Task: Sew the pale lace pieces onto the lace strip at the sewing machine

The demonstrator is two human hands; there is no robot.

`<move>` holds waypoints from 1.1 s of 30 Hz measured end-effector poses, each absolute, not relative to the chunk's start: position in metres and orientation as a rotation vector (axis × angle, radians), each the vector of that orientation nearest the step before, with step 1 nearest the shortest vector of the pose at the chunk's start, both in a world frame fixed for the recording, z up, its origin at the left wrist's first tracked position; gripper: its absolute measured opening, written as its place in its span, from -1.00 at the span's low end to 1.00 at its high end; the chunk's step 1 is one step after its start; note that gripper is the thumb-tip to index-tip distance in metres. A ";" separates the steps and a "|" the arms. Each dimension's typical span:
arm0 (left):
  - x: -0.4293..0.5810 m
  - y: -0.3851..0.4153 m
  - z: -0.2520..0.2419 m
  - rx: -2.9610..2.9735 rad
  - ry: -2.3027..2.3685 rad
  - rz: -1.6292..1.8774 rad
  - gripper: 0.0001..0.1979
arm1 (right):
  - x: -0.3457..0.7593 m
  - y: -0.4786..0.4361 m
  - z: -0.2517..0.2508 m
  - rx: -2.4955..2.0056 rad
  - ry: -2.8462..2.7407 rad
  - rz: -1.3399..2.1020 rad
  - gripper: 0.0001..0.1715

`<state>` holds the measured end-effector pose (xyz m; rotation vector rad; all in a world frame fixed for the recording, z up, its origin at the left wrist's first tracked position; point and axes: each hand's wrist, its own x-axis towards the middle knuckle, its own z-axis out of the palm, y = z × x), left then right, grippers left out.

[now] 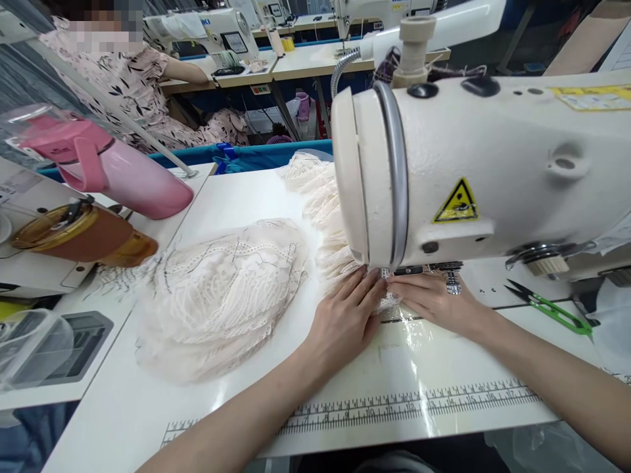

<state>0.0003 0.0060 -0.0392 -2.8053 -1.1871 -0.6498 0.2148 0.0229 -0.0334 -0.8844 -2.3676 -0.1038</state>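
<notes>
A cream lace fabric strip, ruffled, runs from the back of the table to the needle area of a white sewing machine. My left hand lies flat on its near end, fingers stretched out towards the needle. Opposite it, my right hand rests beside the presser area, fingertips at the lace edge and fingers extended. The machine head covers part of the right fingers and the needle itself. Left of my hands sits a loose pile of cream lace pieces with dark loose threads.
Green-handled thread snips lie right of the machine bed. A pink tumbler and a brown cup stand at the left, near a clear plastic container. A ruler strip runs along the front edge. A person sits beyond.
</notes>
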 end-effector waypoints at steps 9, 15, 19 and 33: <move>0.001 0.008 -0.039 -2.848 -1.226 -0.621 -0.56 | 0.214 0.022 -0.038 -1.010 -2.284 -0.037 -0.74; 0.001 0.009 -0.039 -2.835 -1.205 -0.670 -0.61 | 0.219 0.022 -0.059 -1.030 -2.237 -0.004 -0.67; 0.001 0.008 -0.038 -2.829 -1.034 -0.747 -0.72 | 0.219 0.023 -0.062 -1.064 -2.210 -0.073 -0.70; -0.001 0.007 -0.035 -2.735 -1.127 -0.768 -0.76 | 0.205 0.020 -0.046 -0.881 -2.549 -0.241 -0.72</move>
